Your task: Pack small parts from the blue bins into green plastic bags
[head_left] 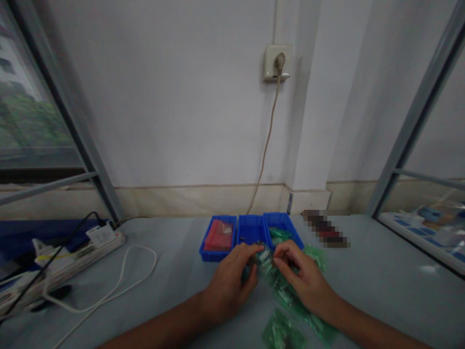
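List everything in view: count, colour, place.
Table: one, grey, foreground.
Wall: one, white, behind.
Trays: three, blue, on table.
Red packets: count unclear, red, left tray.
Green packets: several, green, right tray and table.
Power strip: one, white, left.
Cables: several, white and black, left.
Socket: one, white, wall.
Cord: one, beige, below socket.
Posts: two, grey, either side.
Window: one, transparent, left.
Pixelated object: one, dark, table's right.
Left hand: one, at green packets.
Right hand: one, at green packets.
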The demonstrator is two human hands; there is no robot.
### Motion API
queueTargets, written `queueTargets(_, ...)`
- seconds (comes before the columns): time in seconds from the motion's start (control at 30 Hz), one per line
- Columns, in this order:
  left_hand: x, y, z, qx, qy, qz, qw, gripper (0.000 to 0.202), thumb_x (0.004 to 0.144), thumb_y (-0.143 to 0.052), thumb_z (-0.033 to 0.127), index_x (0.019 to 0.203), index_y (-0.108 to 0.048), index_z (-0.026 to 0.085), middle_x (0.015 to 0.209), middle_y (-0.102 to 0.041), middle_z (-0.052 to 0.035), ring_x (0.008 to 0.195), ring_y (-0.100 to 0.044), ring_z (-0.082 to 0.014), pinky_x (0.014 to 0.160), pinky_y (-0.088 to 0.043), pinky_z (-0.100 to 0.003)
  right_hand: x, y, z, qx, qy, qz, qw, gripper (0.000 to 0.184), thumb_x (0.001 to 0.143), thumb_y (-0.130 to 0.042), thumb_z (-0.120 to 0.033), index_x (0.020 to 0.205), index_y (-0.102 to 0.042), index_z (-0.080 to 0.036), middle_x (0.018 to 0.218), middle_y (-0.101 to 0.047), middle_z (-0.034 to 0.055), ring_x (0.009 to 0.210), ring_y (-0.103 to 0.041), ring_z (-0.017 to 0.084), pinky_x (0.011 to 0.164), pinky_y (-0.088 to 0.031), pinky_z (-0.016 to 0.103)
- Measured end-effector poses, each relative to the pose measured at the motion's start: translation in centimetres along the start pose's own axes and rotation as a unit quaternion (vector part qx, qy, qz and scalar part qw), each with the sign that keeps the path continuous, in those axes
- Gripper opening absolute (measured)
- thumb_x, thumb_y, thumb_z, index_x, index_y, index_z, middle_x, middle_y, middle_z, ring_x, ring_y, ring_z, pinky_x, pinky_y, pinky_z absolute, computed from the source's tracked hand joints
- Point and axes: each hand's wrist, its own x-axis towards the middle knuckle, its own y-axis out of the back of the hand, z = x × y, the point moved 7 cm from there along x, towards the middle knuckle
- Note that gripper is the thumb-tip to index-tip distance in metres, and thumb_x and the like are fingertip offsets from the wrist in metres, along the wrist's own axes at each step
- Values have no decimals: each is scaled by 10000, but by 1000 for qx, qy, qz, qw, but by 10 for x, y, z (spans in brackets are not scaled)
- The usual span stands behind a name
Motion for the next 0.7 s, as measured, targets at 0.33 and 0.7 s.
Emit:
queueTargets(0.33,2,0,0,-5,2,-20,1000,574,963,-555,19,1491,-549,243,1256,-646,-105,1136,-647,-228,1005,-578,-366,-1,0,1,-25,3,-9,1000,137,1045,-545,-213,1130,-647,-246,858,-598,-14,755,-569,190,699,-436,299)
queueTargets(0.7,4,4,7,4,-4,-28,1000,224,1095,-559,190,1289,-670,204,1130,-706,-102,1055,-661,-237,939,-557,-367,2,1,-10,-32,33,-15,999,105,1089,-574,-291,1121,-670,-263,955,-625,13,803,-593,207,745,-485,314)
